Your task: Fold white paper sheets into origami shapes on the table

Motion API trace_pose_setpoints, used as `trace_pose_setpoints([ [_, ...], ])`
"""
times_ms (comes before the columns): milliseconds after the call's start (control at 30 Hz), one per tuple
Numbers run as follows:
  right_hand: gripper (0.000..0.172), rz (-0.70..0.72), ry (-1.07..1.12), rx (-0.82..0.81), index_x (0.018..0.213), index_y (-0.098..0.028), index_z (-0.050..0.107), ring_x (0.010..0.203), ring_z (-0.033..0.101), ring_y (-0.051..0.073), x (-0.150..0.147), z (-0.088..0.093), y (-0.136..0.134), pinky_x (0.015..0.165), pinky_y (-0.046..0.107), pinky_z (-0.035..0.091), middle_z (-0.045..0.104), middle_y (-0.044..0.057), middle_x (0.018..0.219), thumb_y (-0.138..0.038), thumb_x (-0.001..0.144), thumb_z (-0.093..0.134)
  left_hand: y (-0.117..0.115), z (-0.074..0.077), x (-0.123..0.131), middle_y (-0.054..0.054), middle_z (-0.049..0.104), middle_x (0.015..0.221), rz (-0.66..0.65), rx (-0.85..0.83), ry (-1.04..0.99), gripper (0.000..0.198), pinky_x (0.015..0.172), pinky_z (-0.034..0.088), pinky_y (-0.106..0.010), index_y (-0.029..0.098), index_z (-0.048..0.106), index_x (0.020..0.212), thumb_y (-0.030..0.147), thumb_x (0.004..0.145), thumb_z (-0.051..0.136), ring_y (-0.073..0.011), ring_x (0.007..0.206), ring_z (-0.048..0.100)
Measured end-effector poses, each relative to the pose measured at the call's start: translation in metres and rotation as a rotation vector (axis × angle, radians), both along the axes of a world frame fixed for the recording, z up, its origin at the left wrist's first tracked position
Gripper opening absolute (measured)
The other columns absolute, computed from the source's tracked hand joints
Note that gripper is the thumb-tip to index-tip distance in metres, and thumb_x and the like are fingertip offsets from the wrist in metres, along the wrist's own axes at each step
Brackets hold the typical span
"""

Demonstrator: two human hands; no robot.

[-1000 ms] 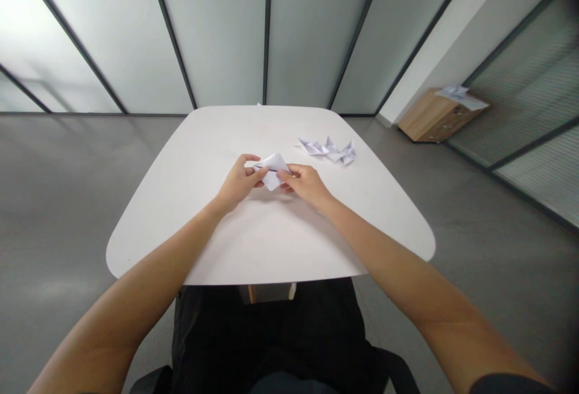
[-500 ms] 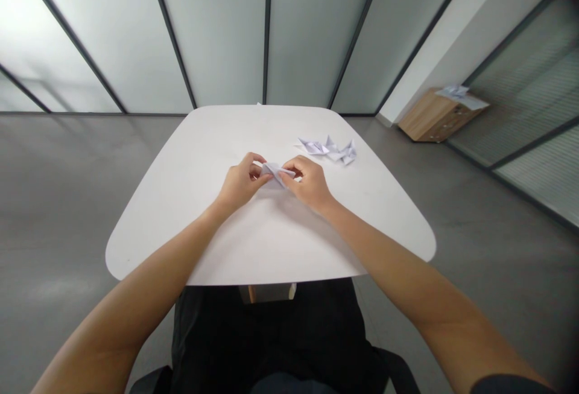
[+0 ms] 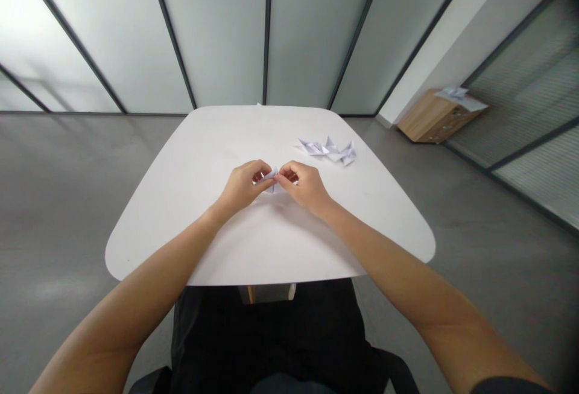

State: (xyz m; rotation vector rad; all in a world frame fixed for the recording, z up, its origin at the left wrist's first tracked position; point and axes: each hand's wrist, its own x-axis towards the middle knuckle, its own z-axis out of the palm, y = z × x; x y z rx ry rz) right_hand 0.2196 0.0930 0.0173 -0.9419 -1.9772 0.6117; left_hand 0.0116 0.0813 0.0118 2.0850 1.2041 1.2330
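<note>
Both hands hover close together over the middle of the white table [image 3: 271,243]. Between them is a small piece of folded white paper [image 3: 272,181], mostly hidden by the fingers. My left hand [image 3: 244,186] pinches its left side, and my right hand [image 3: 305,186] pinches its right side. The fingertips of the two hands nearly meet. Just beyond my right hand, a little cluster of folded white paper shapes [image 3: 328,150] lies on the tabletop, not touched by either hand.
The rounded table stands on a grey floor, with frosted glass panels behind it. A low wooden cabinet [image 3: 434,117] at the far right has papers [image 3: 459,97] on top. My dark trousers show below the table's near edge.
The paper has gone from a broad folded shape to a smaller, narrower one, now mostly covered by my fingers. My hands have drawn closer together around it.
</note>
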Motion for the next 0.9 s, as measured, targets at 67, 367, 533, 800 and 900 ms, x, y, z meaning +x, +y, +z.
trace_pose_setpoints([
  [67,0.02,0.01,0.006,-0.005,0.086,-0.023,0.065,0.074,0.065,0.019,0.001,0.001,0.0,0.074,0.034,0.054,0.072,0.003,0.083,-0.041,0.093,0.066,0.001,-0.001,-0.001,-0.003,0.069,0.086,-0.036,-0.028,-0.025,0.023,0.076,0.049,-0.028,0.021,0.069,0.09,0.043,0.086,0.076,-0.0164,0.078,0.06],
  [367,0.012,-0.014,-0.042,0.093,0.076,-0.023,0.054,0.064,0.055,0.015,0.0,0.004,-0.005,0.064,0.03,0.045,0.059,-0.001,0.07,-0.026,0.085,0.062,-0.005,0.001,0.002,-0.004,0.071,0.087,-0.091,-0.04,0.041,0.02,0.073,0.049,-0.029,0.021,0.071,0.093,0.041,0.091,0.069,-0.0159,0.076,0.061],
  [533,0.011,-0.055,-0.06,0.104,0.083,-0.023,0.06,0.069,0.056,0.017,0.0,0.002,-0.005,0.068,0.032,0.049,0.064,0.002,0.078,-0.031,0.091,0.061,-0.008,0.002,0.005,-0.003,0.073,0.089,-0.059,-0.046,-0.028,0.013,0.069,0.05,-0.026,0.022,0.07,0.094,0.032,0.086,0.071,-0.0151,0.075,0.063],
  [800,0.018,-0.039,0.048,0.097,0.107,-0.025,0.068,0.096,0.066,0.023,-0.003,-0.002,-0.001,0.076,0.036,0.061,0.067,0.008,0.107,-0.03,0.089,0.067,-0.008,0.008,0.006,0.0,0.069,0.087,0.217,-0.02,-0.216,0.013,0.068,0.048,-0.025,0.023,0.066,0.095,0.03,0.086,0.072,-0.0131,0.071,0.06],
  [900,0.017,-0.046,0.049,0.084,0.106,-0.025,0.068,0.087,0.066,0.02,-0.007,-0.006,-0.003,0.079,0.036,0.061,0.068,0.006,0.1,-0.024,0.09,0.065,-0.005,0.005,0.006,0.0,0.068,0.089,0.236,-0.018,-0.24,0.013,0.071,0.048,-0.026,0.023,0.064,0.096,0.026,0.086,0.071,-0.0138,0.074,0.061],
])
